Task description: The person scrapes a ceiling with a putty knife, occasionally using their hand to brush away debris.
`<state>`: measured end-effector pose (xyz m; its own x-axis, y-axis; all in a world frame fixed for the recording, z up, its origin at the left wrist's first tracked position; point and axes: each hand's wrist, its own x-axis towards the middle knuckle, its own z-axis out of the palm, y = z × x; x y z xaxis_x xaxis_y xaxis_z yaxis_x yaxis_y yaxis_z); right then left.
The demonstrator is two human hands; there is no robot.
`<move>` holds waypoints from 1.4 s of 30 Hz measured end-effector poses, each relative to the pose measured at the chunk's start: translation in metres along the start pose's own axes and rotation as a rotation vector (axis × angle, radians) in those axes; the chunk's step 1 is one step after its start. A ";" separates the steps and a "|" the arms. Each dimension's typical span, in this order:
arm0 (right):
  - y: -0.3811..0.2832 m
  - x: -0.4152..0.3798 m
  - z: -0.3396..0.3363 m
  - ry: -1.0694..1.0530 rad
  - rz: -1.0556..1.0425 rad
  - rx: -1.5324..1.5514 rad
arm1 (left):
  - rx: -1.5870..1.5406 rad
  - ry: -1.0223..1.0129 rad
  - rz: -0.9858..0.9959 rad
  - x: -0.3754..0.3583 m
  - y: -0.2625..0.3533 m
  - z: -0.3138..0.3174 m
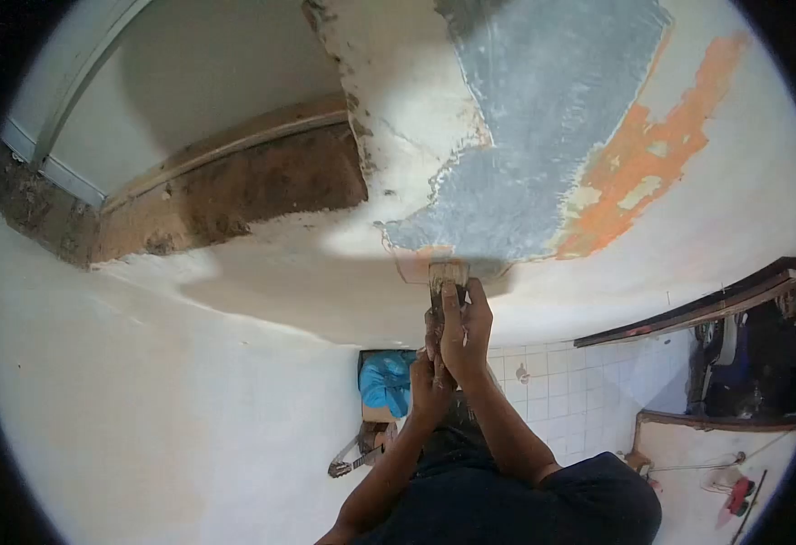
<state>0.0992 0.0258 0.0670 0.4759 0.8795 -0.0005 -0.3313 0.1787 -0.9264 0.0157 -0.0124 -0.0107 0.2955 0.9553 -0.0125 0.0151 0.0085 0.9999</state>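
Both my arms reach up to a wall with peeling paint. My right hand (pixel 466 331) is closed around a scraper (pixel 449 272), with its fingers and thumb up close to the blade. Its wide blade edge rests at the lower border of a bare grey patch (pixel 507 195). Lower down, my left hand (pixel 429 386) is closed around the handle end, which is mostly hidden by the fingers. Right of the grey patch runs a ragged orange strip (pixel 634 186), with white paint around both.
A recess with a rough brown ledge (pixel 262 182) opens at upper left. Below are a white tiled floor (pixel 552 391), a blue plastic bag (pixel 386 381) in a box and a dark-framed opening (pixel 752 354) at right. A red item (pixel 739 496) lies at lower right.
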 end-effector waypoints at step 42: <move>-0.013 0.026 0.042 0.048 -0.534 -0.414 | 0.099 0.172 0.336 0.040 0.042 -0.018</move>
<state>0.0823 0.0651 0.0951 0.5261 0.6952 0.4898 0.2942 0.3916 -0.8718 0.0110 0.0320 0.0309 0.1349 0.9356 0.3262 0.0389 -0.3339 0.9418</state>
